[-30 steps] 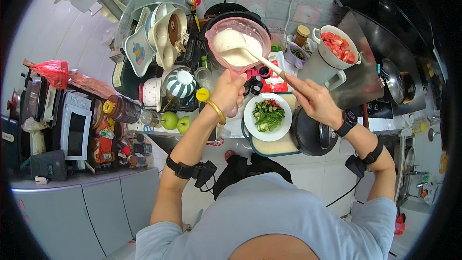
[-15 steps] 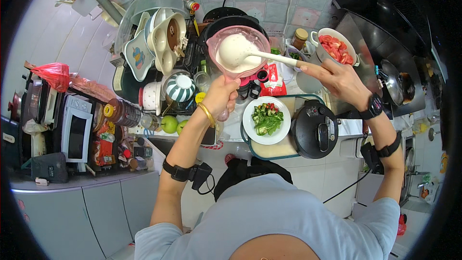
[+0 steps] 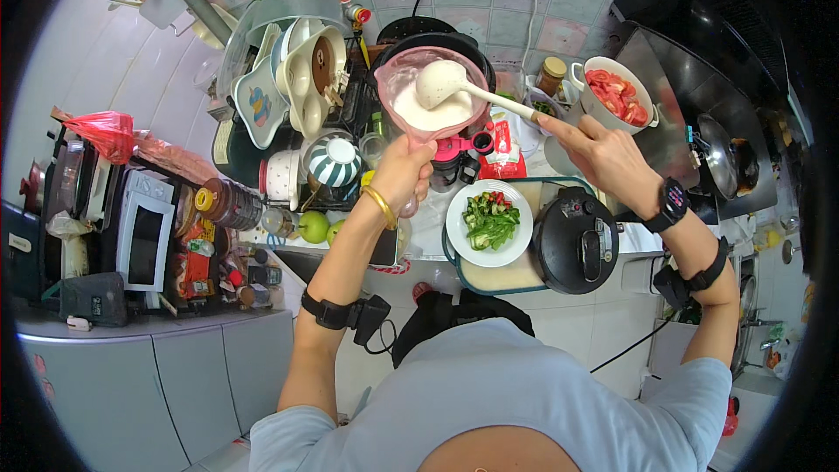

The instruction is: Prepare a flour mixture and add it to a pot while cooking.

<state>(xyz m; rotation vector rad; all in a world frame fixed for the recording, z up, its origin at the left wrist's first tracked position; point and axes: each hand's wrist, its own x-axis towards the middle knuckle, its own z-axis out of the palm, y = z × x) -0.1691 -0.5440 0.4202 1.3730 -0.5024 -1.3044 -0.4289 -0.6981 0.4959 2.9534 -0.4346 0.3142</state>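
Pink translucent plastic bowl (image 3: 399, 76) held over the bench (image 3: 426, 243) toward its back edge, left hand (image 3: 402, 177) in a closed grip on its stem, right hand (image 3: 605, 157) gripping a long-handled white ladle (image 3: 479, 93). Apparently midway: creamy white liquid (image 3: 418, 112) still pooled inside; green and red vegetables (image 3: 492, 225) already cut, near the front edge. Versus half a second ago: ladle farther right within, sloping more steeply.

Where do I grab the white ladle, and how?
Probably best by the far end of its handle, coming from the right, wrapping around the thin shaft: it sticks out past the pink bowl that way, while the scoop is over the bowl. The right hand holds that end.
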